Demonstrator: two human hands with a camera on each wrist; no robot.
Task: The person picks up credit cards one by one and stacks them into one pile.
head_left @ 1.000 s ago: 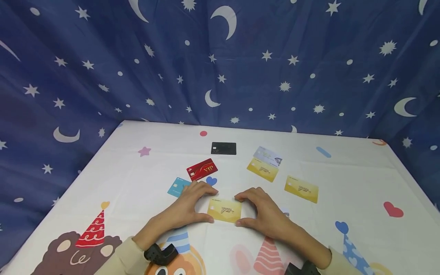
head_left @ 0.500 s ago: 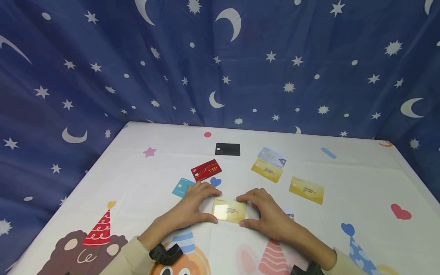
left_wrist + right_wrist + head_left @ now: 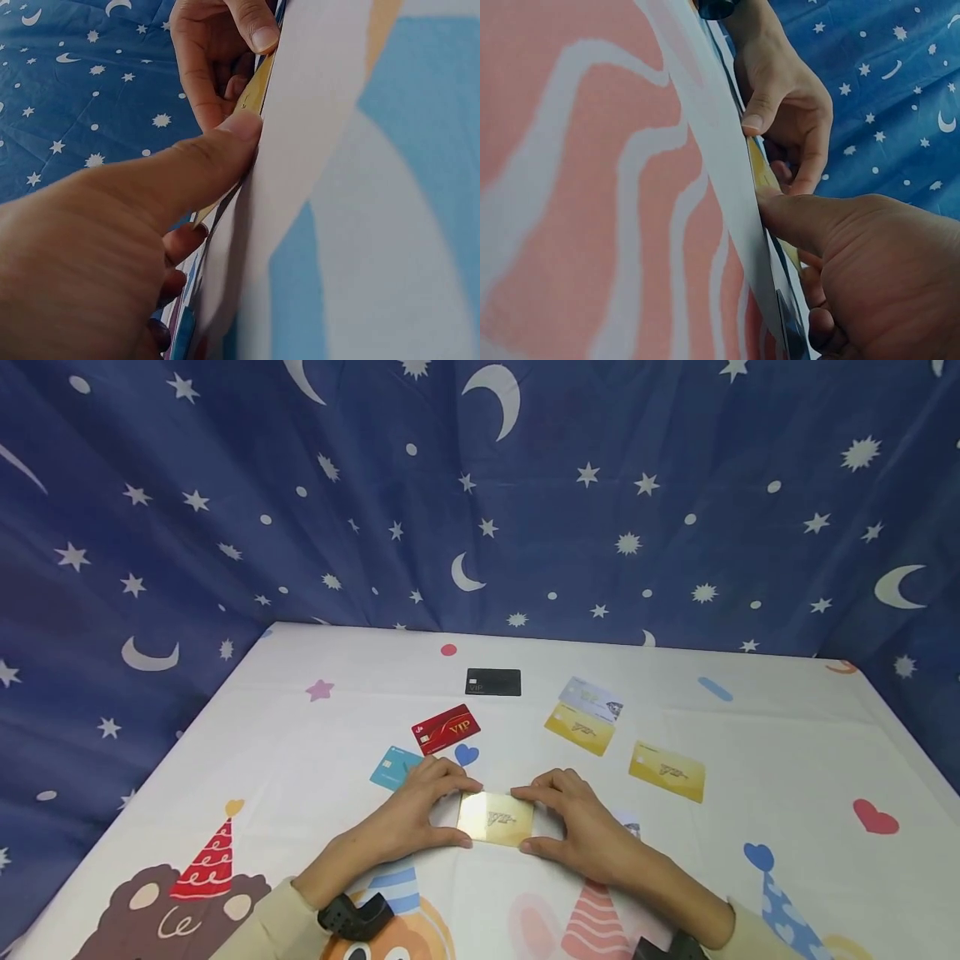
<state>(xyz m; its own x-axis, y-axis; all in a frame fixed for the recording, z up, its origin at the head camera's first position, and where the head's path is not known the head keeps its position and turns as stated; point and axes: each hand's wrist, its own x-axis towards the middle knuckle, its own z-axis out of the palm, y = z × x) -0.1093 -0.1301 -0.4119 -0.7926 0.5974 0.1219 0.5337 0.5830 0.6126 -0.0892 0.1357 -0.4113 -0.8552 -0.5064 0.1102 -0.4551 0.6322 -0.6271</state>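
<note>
A gold card (image 3: 495,818) lies between both hands, low at the white tabletop, with a bright glare on its left half. My left hand (image 3: 412,806) grips its left end, thumb at the near edge and fingertips at the far edge. On the opposite end, my right hand (image 3: 592,827) holds it the same way. The left wrist view shows the card (image 3: 255,88) nearly edge-on, under the left thumb (image 3: 244,124). In the right wrist view, the right thumb (image 3: 780,206) presses the card's near edge. A teal card (image 3: 392,768) is partly covered by my left hand.
Beyond the hands lie a red VIP card (image 3: 446,729), a black card (image 3: 492,682), and a silver card (image 3: 588,696) overlapping a gold one (image 3: 579,731). Another gold card (image 3: 667,771) is at right. A mostly hidden card (image 3: 630,824) shows behind my right hand. A starry blue cloth (image 3: 375,485) hangs behind.
Both hands keep hold of the gold card in nearly the same spot. Glare has appeared and spread on the card's left part; the head view has shifted slightly.
</note>
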